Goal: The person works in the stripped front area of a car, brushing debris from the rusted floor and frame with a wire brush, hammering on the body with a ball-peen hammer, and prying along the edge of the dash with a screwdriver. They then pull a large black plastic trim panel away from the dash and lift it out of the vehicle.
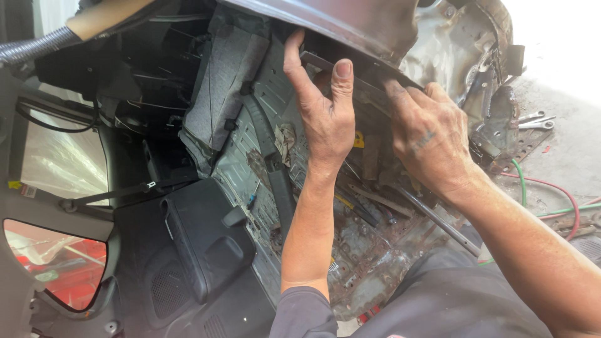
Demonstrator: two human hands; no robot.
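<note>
Inside a stripped car, left hand (325, 119) and right hand (426, 134) press the metal panel edge (369, 87).

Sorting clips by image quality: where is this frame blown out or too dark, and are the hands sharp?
Head view: top-right ground is overexposed; upper-left interior sinks into shadow; left hand and right hand on the metal panel edge look fairly sharp.
</note>
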